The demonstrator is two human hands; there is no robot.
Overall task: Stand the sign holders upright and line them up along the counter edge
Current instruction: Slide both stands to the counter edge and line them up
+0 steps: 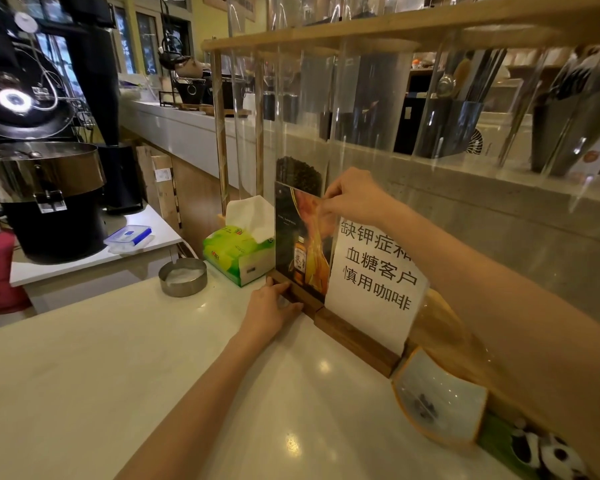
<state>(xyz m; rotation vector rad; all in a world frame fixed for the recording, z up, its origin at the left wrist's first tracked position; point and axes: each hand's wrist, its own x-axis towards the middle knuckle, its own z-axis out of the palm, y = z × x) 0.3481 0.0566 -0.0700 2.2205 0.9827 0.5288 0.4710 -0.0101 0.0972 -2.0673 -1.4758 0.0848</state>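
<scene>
Already upright, two sign holders stood side by side at the far edge of the pale counter point(125, 368), against the grey wall. The left hand point(272, 308) lay low on the wooden base point(293, 295) of the dark bottle sign point(300, 242), its fingers curled around the base's near corner and pressing on it. Above that hand, the right hand point(352, 199) pinched the top edge of the same sign's clear panel between thumb and fingertips, the other fingers folded in.

Just to the right of the left hand, and below the right forearm, the white paper sign point(374, 278) with black Chinese characters stood in its own wooden base point(355, 339), the two bases touching end to end. Beyond the left hand lay a green tissue pack point(238, 252), and further to that hand's left sat a round metal tin point(183, 276). Near the right elbow, a small square dish point(440, 398) sat tilted on the counter beside the paper sign's base.
</scene>
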